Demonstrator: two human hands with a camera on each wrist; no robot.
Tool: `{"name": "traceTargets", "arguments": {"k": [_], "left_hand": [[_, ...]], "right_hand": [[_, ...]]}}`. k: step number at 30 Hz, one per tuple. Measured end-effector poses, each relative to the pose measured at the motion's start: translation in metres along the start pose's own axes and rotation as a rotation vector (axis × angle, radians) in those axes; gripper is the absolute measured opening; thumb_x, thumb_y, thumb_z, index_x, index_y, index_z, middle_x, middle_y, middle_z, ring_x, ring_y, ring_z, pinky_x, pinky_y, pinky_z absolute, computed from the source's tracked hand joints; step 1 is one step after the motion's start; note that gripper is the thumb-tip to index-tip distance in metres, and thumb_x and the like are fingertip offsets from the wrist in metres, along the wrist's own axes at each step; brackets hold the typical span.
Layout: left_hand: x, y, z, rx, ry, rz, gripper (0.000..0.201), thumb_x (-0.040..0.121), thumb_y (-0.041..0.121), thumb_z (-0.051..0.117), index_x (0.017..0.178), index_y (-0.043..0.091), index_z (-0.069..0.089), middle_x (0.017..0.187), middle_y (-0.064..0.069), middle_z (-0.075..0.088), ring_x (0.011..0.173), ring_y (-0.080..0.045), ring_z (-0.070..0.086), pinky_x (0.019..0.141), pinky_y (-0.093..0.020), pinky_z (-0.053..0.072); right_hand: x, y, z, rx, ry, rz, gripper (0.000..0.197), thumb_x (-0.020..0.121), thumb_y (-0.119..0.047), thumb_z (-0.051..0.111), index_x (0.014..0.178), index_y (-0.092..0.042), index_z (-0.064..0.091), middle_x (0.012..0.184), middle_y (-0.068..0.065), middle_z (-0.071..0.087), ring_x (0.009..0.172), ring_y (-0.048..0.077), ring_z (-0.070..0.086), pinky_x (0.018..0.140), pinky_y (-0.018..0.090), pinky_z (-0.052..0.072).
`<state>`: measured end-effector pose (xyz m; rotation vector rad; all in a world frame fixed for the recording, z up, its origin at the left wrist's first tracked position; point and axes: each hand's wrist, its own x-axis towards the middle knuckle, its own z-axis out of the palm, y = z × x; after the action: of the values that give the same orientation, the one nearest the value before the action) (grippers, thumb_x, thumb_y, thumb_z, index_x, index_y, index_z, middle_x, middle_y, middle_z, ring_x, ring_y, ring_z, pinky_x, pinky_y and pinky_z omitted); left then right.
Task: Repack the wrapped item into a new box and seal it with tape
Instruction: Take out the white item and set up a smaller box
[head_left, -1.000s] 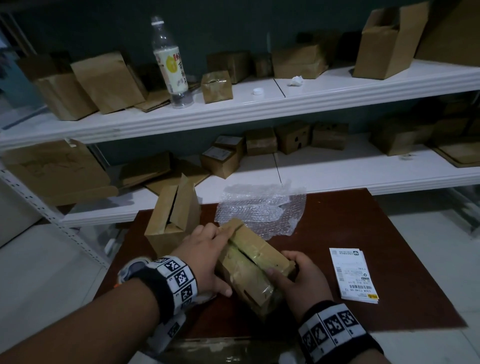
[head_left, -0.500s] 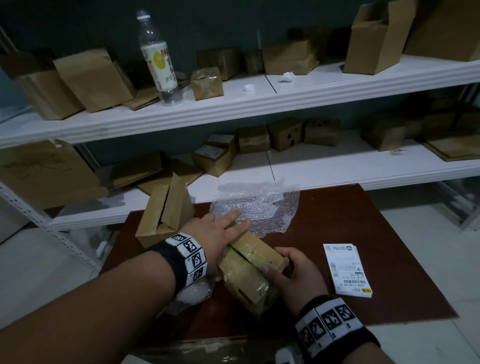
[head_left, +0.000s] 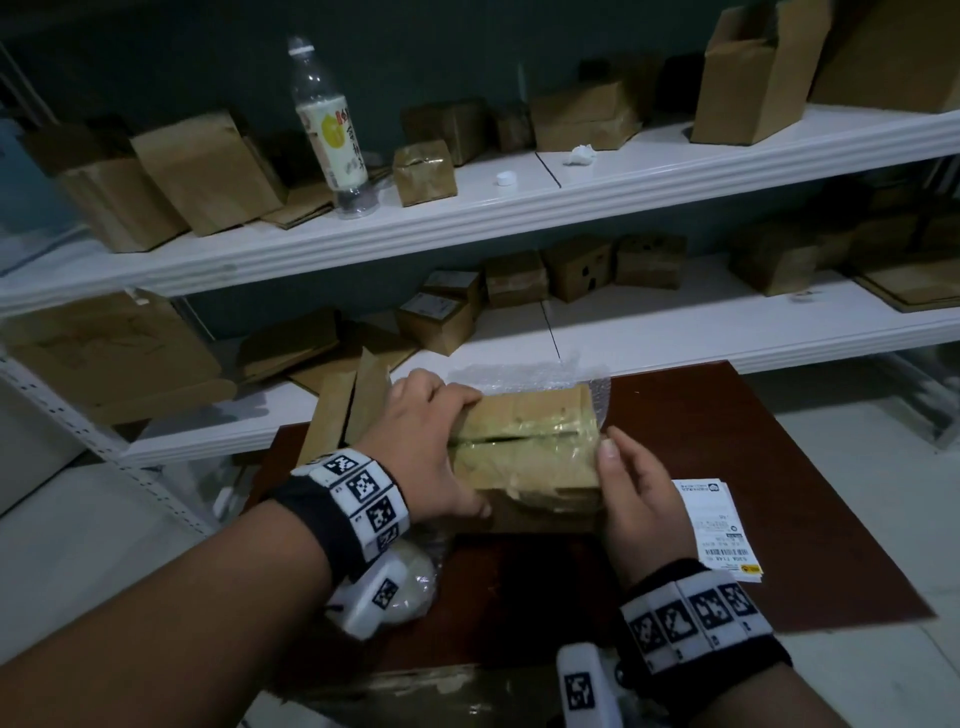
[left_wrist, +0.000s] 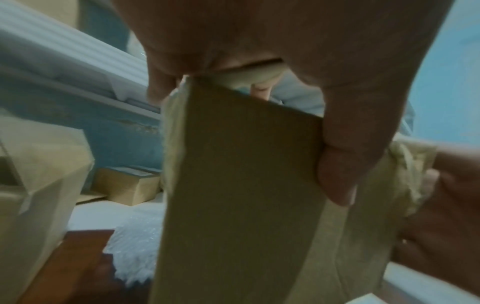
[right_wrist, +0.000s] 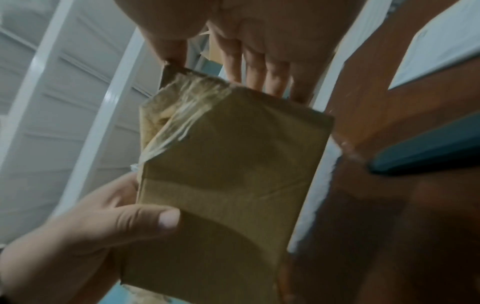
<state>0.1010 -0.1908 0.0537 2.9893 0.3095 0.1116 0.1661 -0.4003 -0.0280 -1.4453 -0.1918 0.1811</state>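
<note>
A person holds a taped cardboard box (head_left: 524, 457) between both hands above a dark red table (head_left: 753, 467), in front of white shelves (head_left: 623, 176) stacked with parcels. The left hand (head_left: 431, 452) grips the box's left end, fingers curled over the top edge and thumb pressed against the near side; the right hand (head_left: 636, 493) steadies the right end, thumb on the top corner and fingers reaching round the far side. A second ago the box lay tilted on the table with one corner toward the person and the left hand flat on top; it has since been lifted and turned square, so the slit running along the taped top seam now faces up. That, by the look of it, readies the old box for opening rather than sealing, with the repacking itself yet to start. Whether the wrapped item is inside cannot be seen. Just beyond the hands lies a sheet of bubble wrap (head_left: 524, 376); an open empty box (head_left: 345, 410), probably the new one, stands beside the left hand. A printed shipping label (head_left: 719, 525) lies on the table just right of the right hand. No tape roll is in view.
</note>
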Motion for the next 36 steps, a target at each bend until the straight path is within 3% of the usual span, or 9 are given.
{"name": "traceTargets", "arguments": {"k": [4, 10, 15, 19, 22, 25, 28, 31, 36], "left_hand": [[-0.016, -0.006, -0.02, -0.153, 0.042, -0.078, 0.117, 0.037, 0.069, 0.087, 0.14, 0.04, 0.04, 0.121, 0.012, 0.024, 0.12, -0.011, 0.032, 0.108, -0.031, 0.037], [-0.05, -0.05, -0.054, -0.547, 0.297, -0.291, 0.089, 0.043, 0.056, 0.094, 0.122, 0.05, 0.054, 0.129, 0.006, 0.036, 0.11, -0.012, 0.048, 0.101, -0.03, 0.042], [-0.064, -0.128, -0.085, -0.858, 0.483, -0.643, 0.086, 0.039, 0.051, 0.09, 0.12, 0.034, 0.068, 0.118, 0.003, 0.068, 0.104, -0.02, 0.066, 0.095, -0.041, 0.054], [-0.074, -0.173, -0.091, -0.99, 0.454, -0.815, 0.07, 0.044, 0.037, 0.086, 0.111, 0.019, 0.073, 0.097, -0.005, 0.077, 0.085, -0.027, 0.073, 0.076, -0.037, 0.059], [-0.075, -0.201, -0.081, -0.899, 0.448, -0.953, 0.082, 0.054, 0.047, 0.089, 0.126, 0.02, 0.061, 0.117, -0.006, 0.069, 0.097, -0.027, 0.066, 0.086, -0.041, 0.055], [-0.069, -0.224, -0.065, -0.749, 0.381, -1.05, 0.081, 0.072, 0.043, 0.085, 0.14, 0.018, 0.05, 0.139, -0.013, 0.054, 0.11, -0.03, 0.056, 0.088, -0.033, 0.043], [-0.052, -0.236, -0.045, -0.555, 0.286, -1.151, 0.095, 0.055, 0.062, 0.085, 0.136, 0.024, 0.052, 0.141, -0.019, 0.042, 0.117, -0.041, 0.051, 0.1, -0.04, 0.045], [-0.033, -0.244, -0.024, -0.351, 0.147, -1.18, 0.096, 0.051, 0.071, 0.081, 0.132, 0.027, 0.052, 0.135, -0.019, 0.036, 0.109, -0.04, 0.051, 0.093, -0.041, 0.048], [-0.012, -0.24, 0.003, -0.126, -0.009, -1.118, 0.084, 0.065, 0.069, 0.077, 0.126, 0.019, 0.048, 0.134, -0.02, 0.032, 0.12, -0.042, 0.04, 0.092, -0.045, 0.042]], "right_hand": [[-0.014, -0.023, 0.022, 0.048, 0.002, -0.051, 0.072, 0.08, -0.078, 0.047, 0.127, -0.026, 0.064, 0.119, 0.0, 0.071, 0.112, 0.017, 0.066, 0.097, 0.047, 0.052], [-0.028, -0.059, 0.051, -0.1, -0.07, -0.14, 0.048, 0.1, -0.041, 0.046, 0.145, -0.025, 0.046, 0.144, -0.011, 0.048, 0.13, 0.0, 0.041, 0.101, 0.018, 0.031], [-0.038, -0.068, 0.093, -0.139, -0.174, -0.15, 0.05, 0.098, -0.042, 0.05, 0.145, -0.027, 0.047, 0.142, -0.014, 0.049, 0.131, -0.001, 0.042, 0.097, 0.012, 0.03], [-0.04, -0.063, 0.121, -0.139, -0.201, -0.085, 0.046, 0.098, -0.038, 0.052, 0.141, -0.022, 0.052, 0.135, -0.011, 0.054, 0.122, 0.001, 0.047, 0.089, 0.009, 0.033], [-0.035, -0.053, 0.137, -0.17, -0.214, -0.039, 0.042, 0.098, -0.036, 0.055, 0.136, -0.02, 0.056, 0.126, -0.01, 0.058, 0.116, 0.004, 0.052, 0.081, 0.006, 0.034], [-0.028, -0.043, 0.145, -0.2, -0.209, 0.003, 0.039, 0.097, -0.033, 0.057, 0.134, -0.019, 0.058, 0.124, -0.007, 0.06, 0.109, 0.005, 0.054, 0.089, 0.018, 0.039], [-0.018, -0.027, 0.144, -0.267, -0.21, 0.013, 0.036, 0.097, -0.028, 0.058, 0.131, -0.017, 0.059, 0.119, -0.01, 0.061, 0.098, -0.003, 0.055, 0.082, 0.01, 0.036], [-0.009, -0.01, 0.136, -0.298, -0.202, 0.054, 0.029, 0.096, -0.027, 0.06, 0.125, -0.02, 0.062, 0.109, -0.015, 0.061, 0.091, -0.016, 0.049, 0.076, 0.009, 0.037], [0.007, 0.015, 0.121, -0.324, -0.122, 0.106, 0.029, 0.096, -0.023, 0.061, 0.122, -0.011, 0.065, 0.117, 0.002, 0.067, 0.104, 0.011, 0.059, 0.091, 0.024, 0.038]]}}
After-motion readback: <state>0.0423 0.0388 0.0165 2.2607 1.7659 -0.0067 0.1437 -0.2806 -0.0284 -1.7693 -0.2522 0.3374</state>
